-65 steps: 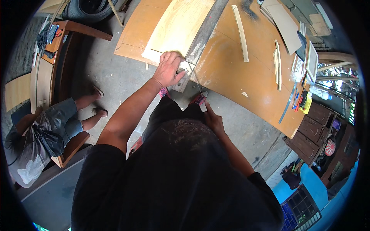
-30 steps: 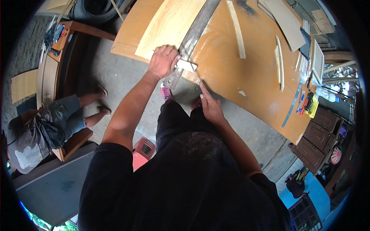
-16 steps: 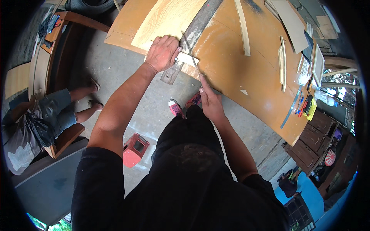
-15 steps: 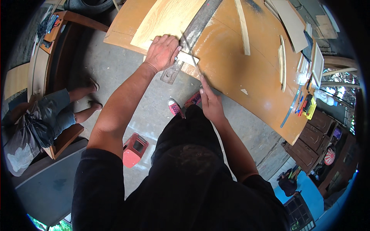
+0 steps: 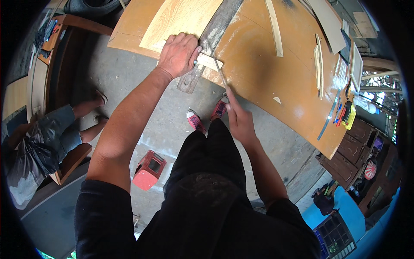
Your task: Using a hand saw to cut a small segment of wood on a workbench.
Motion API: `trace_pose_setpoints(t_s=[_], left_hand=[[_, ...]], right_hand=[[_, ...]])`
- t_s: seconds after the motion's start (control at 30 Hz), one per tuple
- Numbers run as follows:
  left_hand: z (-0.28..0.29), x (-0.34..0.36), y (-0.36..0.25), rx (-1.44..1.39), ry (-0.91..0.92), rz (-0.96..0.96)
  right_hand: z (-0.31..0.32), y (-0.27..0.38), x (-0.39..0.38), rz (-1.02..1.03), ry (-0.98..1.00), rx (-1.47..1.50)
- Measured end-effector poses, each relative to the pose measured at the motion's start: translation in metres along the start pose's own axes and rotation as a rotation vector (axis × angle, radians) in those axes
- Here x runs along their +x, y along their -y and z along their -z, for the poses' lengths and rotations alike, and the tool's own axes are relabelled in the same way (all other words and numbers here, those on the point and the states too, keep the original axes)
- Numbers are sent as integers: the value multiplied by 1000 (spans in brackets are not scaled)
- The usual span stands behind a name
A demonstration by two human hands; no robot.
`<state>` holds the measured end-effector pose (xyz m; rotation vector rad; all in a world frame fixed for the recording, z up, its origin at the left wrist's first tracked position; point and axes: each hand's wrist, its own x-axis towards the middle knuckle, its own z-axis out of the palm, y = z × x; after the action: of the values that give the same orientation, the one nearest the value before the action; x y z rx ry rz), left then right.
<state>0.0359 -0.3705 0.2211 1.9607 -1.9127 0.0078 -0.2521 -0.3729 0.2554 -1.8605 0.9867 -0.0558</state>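
My left hand (image 5: 179, 56) presses down on a pale wood strip (image 5: 210, 61) at the table's near edge, its fingers curled over it. In my right hand (image 5: 240, 123) is the handle end of a handsaw, its thin blade (image 5: 221, 73) seen nearly edge-on. The blade slants away from me across the strip's right end, just right of my left hand. My fingers hide most of the handle. Beneath the strip runs a dark, worn plank (image 5: 222, 21) dusted with sawdust, its end sticking out past the edge. A light wood-grain board (image 5: 183, 19) lies beyond my left hand.
The brown tabletop (image 5: 267, 77) carries thin wood strips (image 5: 275, 30), a steel ruler (image 5: 327, 118) and a yellow tool (image 5: 350, 117) at right. A red stool (image 5: 148, 170) stands on the floor to my left. Another person's legs (image 5: 71, 125) show at far left.
My right hand has drawn slightly back toward me with the saw. My left hand stays on the strip, and the whole view has shifted a little.
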Motion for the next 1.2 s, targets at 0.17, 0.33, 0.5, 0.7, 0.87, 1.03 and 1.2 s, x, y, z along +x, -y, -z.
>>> trace_pose_setpoints(t_s=[0.17,0.33,0.5,0.7,0.87,1.03,1.2], left_hand=[[2,-4,4,-15,-31,-9],[0,2,4,-32,-60,-67],[-1,0,4,46,17,-2],[2,-3,4,28,-6,-15],[-2,3,5,-16,-39,-56],[1,5,7,17,-8,-28],[3,3,8,4,-19,-49]], right_hand=[[-17,-40,-58,149,-144,5],[-8,-8,7,85,-80,30],[-14,-14,-9,137,-140,35],[-20,-41,-62,163,-168,16],[-15,-16,6,161,-109,27],[-14,-20,-41,36,-65,16],[-21,-21,-51,106,-136,127]])
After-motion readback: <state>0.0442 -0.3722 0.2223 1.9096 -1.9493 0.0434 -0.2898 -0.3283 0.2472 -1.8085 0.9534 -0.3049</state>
